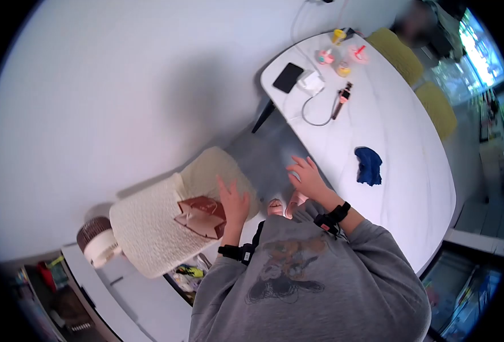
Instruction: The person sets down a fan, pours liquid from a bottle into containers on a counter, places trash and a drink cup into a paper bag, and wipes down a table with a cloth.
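My left hand [234, 202] is open, its fingers apart, with nothing visible in it. It overlaps the edge of a reddish-brown paper bag [203, 218] lying on a cream textured cover [149, 219]; whether it touches the bag I cannot tell. Near the edge of the white table [400, 211], my right hand [310, 179] hovers with loosely bent, parted fingers and holds nothing visible. A crumpled dark blue cloth [369, 166] lies on the tabletop to the right of it. Both wrists wear black straps.
On the table's far part are a black phone-like slab [288, 77], a white box [310, 82] with a cable, a watch [343, 98] and small cups [338, 37]. A brown-and-white fan-like object [99, 242] stands left. Another person [428, 28] is at the upper right.
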A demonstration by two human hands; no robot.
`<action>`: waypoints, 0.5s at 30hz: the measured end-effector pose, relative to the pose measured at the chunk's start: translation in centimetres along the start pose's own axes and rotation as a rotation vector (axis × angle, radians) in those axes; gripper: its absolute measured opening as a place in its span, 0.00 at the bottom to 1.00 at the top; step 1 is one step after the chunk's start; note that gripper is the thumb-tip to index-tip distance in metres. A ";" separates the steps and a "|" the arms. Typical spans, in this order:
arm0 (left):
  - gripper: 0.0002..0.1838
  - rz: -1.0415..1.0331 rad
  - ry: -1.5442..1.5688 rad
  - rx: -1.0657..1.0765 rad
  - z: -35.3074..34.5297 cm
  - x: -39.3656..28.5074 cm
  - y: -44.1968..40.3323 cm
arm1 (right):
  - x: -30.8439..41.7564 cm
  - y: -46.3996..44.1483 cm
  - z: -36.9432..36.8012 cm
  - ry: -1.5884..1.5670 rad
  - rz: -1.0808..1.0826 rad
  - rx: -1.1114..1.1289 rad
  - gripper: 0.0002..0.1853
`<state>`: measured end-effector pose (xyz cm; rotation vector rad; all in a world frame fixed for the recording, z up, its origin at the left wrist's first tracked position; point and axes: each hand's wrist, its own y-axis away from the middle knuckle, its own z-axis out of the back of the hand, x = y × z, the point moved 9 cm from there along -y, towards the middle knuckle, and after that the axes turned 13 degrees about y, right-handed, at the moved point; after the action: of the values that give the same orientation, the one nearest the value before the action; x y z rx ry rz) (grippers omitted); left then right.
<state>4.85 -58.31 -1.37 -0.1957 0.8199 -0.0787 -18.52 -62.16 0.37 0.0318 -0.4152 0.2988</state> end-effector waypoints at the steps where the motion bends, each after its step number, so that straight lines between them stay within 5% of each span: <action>1: 0.30 -0.057 0.049 0.044 -1.4 -1.9 -1.6 | -1.3 0.3 0.8 -0.016 -0.042 -0.022 0.12; 9: 0.30 -0.302 0.080 0.155 -11.5 -11.3 -12.1 | -14.2 3.3 6.0 -0.070 -0.320 -0.151 0.11; 15: 0.30 -0.240 -0.021 0.290 -19.7 -10.1 -19.6 | -18.2 4.5 8.2 -0.168 -0.396 -0.255 0.11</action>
<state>-16.33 -78.89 -3.22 -0.0198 0.7514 -0.4176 -38.89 -63.72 0.43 -0.1110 -0.5995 -0.1495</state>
